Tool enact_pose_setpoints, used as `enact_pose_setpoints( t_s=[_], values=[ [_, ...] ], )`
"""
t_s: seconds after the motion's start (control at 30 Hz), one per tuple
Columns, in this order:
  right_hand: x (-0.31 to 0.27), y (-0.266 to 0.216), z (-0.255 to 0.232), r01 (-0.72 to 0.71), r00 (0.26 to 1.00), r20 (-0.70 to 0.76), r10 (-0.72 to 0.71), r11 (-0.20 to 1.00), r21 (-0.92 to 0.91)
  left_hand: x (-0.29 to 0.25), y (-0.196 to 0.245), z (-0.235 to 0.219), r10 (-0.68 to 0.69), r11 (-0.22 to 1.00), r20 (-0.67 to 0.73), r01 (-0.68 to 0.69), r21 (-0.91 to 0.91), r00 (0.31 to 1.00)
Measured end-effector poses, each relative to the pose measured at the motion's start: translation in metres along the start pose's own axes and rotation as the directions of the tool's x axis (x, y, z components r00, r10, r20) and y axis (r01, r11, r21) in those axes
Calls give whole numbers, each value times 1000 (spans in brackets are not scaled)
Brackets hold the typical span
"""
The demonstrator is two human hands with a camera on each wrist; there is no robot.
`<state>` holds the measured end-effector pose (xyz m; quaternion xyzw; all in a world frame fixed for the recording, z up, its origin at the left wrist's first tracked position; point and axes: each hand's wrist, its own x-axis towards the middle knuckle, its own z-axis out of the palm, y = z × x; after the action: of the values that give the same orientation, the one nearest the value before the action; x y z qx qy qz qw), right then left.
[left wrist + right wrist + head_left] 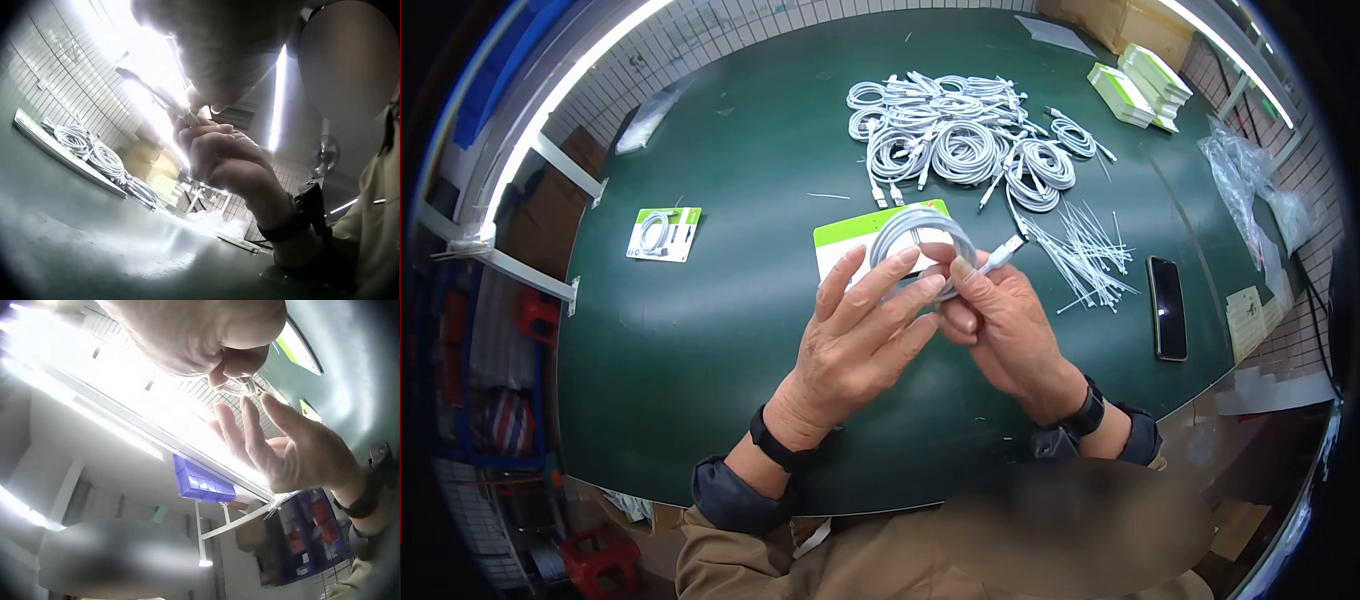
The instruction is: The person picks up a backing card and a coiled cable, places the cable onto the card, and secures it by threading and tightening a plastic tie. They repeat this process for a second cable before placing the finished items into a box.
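While your left hand spreads its fingers straight against the coiled white USB cable, your right hand pinches the coil's near edge with curled fingers, the plug end jutting past your thumb. You hold the coil above the green table, over a green-and-white packaging card whose print is too small to read. Behind lie a heap of coiled cables, loose white ties and a dark phone. Both wrist views are washed out by glare.
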<state>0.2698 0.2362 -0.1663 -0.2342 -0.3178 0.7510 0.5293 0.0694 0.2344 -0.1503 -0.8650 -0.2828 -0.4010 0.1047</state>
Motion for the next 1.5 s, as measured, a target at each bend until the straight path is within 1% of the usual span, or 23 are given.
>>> enact_pose_setpoints(
  t_s=[0.03, 0.1, 0.17, 0.2, 0.23, 0.27, 0.33, 0.37, 0.47, 0.6, 0.7, 0.8, 0.83, 0.93, 0.97, 1.03, 1.07, 1.1, 1.23, 1.33, 1.37, 1.47, 1.5],
  values=[
    [0, -8, 4, -30, 996, -80, 34, 998, 50, -1, 2, -2, -9, 1000, -26, 9, -14, 1000],
    [3, -11, -1, -3, 996, -90, 10, 997, 75, -6, 5, -5, -12, 998, -91, 5, -70, 996],
    [4, -9, -9, 27, 996, -81, -21, 997, 76, -14, 19, -7, -317, 883, 41, 310, -352, 948],
    [4, -9, -8, 52, 995, -89, -44, 995, 90, -14, 24, -11, -449, 742, 227, 503, -444, 864],
    [3, -8, -6, 73, 993, -95, -63, 992, 103, -11, 29, -17, -555, 563, 400, 684, -465, 729],
    [4, -7, -4, 91, 992, -98, -80, 989, 114, -14, 27, -12, -607, 323, 474, 743, -587, 638],
    [3, -4, 0, 106, 990, -98, -98, 991, 82, -18, 23, 4, -620, -213, 643, 693, -689, 449],
    [2, -1, 2, 109, 990, -97, -102, 992, 66, -15, 24, 9, -646, -393, 655, 565, -725, 392],
    [-1, 14, 3, 0, 1000, -28, -1, 1000, -17, -2, 18, 6, -658, -433, 599, 421, -797, 457],
    [-1, 20, 4, -83, 996, -48, 74, 968, -236, -17, 5, 21, -687, -532, 577, 236, -813, 441],
    [3, 18, -2, -132, 991, -21, 130, 971, -202, -33, -3, 27, -609, -606, 566, 134, -784, 556],
    [2, 16, -1, -225, 974, -23, 224, 971, -86, -19, 0, 14, -727, -523, 594, 282, -804, 345],
    [3, 14, -2, -247, 969, -19, 246, 967, -57, -19, -2, 13, -718, -520, 583, 265, -812, 380],
    [3, 15, -6, -275, 961, -9, 275, 961, 14, -10, -2, 5, -777, -447, 558, 368, -815, 292],
    [2, 16, -7, -273, 962, -7, 273, 961, 35, -13, -5, 5, -784, -312, 509, 483, -818, 356],
    [2, 17, -7, -290, 957, 13, 290, 957, 6, -20, -14, 1, -743, -234, 529, 581, -780, 410],
    [1, 18, -4, -301, 953, 21, 302, 953, -10, -22, -14, -2, -724, -266, 557, 580, -770, 407],
    [-1, 17, 1, -256, 963, 28, 267, 946, -200, -24, -15, -4, -704, -298, 584, 580, -758, 403],
    [7, 10, -8, -249, 917, 143, 372, 814, -525, -27, -12, -3, -654, -579, 703, 412, -703, 280],
    [5, 8, -8, -257, 867, 192, 459, 743, -618, -31, -13, -1, -569, -474, 727, 570, -671, 384],
    [3, 4, -3, -320, 873, 135, 469, 758, -568, -26, -7, -3, -603, -369, 712, 665, -649, 360],
    [5, 4, -12, -303, 877, 170, 449, 792, -529, -23, -11, -5, -612, -93, 679, 816, -571, 406],
    [8, 5, -19, -227, 856, 227, 464, 733, -641, -29, -15, -2, -626, 75, 646, 859, -506, 436]
  ],
)
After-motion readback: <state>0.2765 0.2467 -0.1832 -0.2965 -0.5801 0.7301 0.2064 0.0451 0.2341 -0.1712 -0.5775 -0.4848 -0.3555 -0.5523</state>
